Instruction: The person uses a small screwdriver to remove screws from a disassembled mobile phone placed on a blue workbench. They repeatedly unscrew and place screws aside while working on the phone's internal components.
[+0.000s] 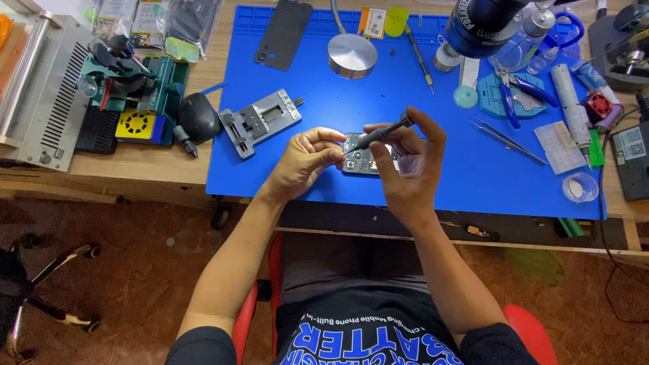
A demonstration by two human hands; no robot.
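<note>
1. Nearest the camera sit the person's lap and dark shirt, on a red chair (245, 318), with both forearms reaching away toward the blue mat (324, 176) on the wooden bench.
2. Left hand (305, 161) is curled around the left edge of an opened phone (362, 161), fingertips pinching it steady; the phone lies flat on the mat near its near edge, between the two hands.
3. Right hand (407, 162) grips a slim screwdriver (378, 135) between thumb and fingers, its tip angled down and left onto the upper part of the phone.
4. Judging by how things lie, the back is already off: a dark back cover (284, 32) rests far on the mat, well apart from the phone, and the inner parts show. Work on the screws looks to be in hand; whether any are out I cannot tell.
5. Left of the hands, a metal clamp (260, 122) stands unused on the mat.
6. Right of the hands lie tweezers (507, 138), blue-handled pliers (517, 91) and a small clear dish (579, 187), none being touched.
7. Far centre stands a round metal lamp base (352, 55).
</note>
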